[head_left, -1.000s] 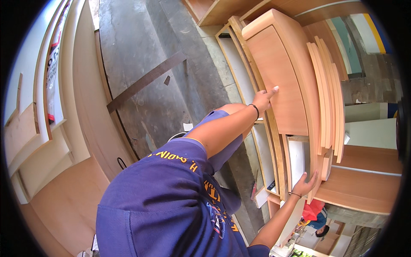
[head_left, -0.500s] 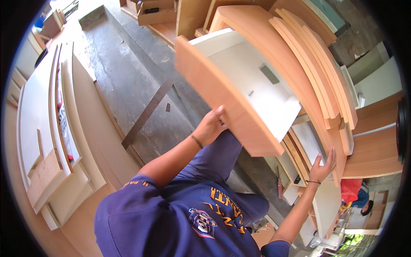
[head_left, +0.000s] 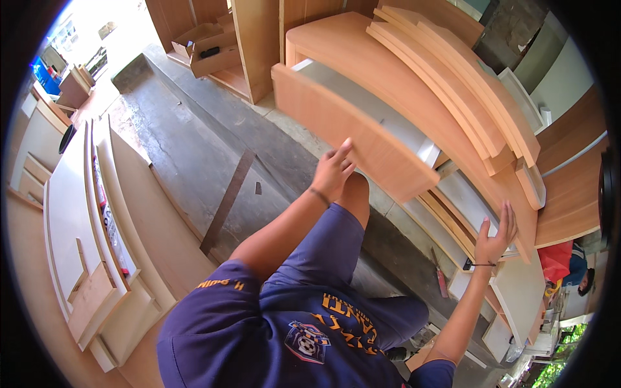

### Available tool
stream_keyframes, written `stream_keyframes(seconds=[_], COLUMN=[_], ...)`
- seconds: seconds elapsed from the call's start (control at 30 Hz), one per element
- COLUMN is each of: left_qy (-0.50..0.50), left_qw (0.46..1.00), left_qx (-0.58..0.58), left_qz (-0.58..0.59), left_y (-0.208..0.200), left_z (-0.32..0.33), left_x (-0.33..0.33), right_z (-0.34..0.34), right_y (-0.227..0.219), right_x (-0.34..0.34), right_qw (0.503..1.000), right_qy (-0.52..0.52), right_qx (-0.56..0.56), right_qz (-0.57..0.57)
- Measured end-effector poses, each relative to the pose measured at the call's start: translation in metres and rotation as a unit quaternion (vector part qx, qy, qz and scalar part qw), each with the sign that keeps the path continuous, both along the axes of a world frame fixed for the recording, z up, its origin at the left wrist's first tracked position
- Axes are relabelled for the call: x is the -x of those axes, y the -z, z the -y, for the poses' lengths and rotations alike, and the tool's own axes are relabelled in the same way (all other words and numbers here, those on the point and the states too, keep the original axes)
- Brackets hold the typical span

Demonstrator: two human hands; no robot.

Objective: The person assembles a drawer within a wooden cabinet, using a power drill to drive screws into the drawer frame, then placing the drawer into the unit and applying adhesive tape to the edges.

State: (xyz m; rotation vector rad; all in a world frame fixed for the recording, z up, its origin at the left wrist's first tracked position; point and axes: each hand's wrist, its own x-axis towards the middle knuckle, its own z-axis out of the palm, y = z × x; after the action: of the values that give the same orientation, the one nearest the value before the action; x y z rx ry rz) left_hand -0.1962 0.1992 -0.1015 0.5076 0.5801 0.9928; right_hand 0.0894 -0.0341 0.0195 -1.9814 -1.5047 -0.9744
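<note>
Left grip (head_left: 334, 171) clasping the drawer front (head_left: 381, 152), right grip (head_left: 497, 240) open against the counter (head_left: 359, 55), I'd keep drawer travel square to avoid binding.

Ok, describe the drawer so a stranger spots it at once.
At upper right is a wood-coloured desk with boards stacked on top. Below its top's near edge, a drawer juts out, the left hand at its lower edge. Unlike the white-lined opening to its right, it carries a broad wood-coloured front.

Furniture workshop, stacked wooden boards (head_left: 435, 81), loose pale panels (head_left: 68, 226), open-fronted cabinet (head_left: 255, 52), concrete floor (head_left: 194, 142)
</note>
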Motion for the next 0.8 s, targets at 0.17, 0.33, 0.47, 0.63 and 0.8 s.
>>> stream_keyframes(seconds=[0.17,0.33,0.47,0.63,0.8], left_qy=[-0.003,0.021,0.044,0.038,0.039], left_qw=[0.998,0.998,0.997,0.997,0.997], left_qx=[0.056,0.034,0.028,0.018,0.028], left_qz=[-0.009,0.043,0.05,0.07,0.06], left_y=[-0.003,-0.007,-0.006,-0.008,-0.006], left_z=[-0.044,-0.04,-0.043,-0.038,-0.04], left_x=[-0.055,-0.057,-0.053,-0.055,-0.056], right_z=[-0.001,0.001,0.003,0.004,0.002], right_y=[0.001,0.002,0.003,0.005,0.001], right_x=[-0.001,-0.005,-0.003,-0.004,-0.005], right_qw=[1.0,1.0,1.0,1.0,1.0], right_qy=[-0.005,0.008,0.01,0.022,0.011], right_qx=[0.005,0.013,0.012,0.012,0.013], right_qz=[0.001,-0.005,-0.016,-0.014,0.001])
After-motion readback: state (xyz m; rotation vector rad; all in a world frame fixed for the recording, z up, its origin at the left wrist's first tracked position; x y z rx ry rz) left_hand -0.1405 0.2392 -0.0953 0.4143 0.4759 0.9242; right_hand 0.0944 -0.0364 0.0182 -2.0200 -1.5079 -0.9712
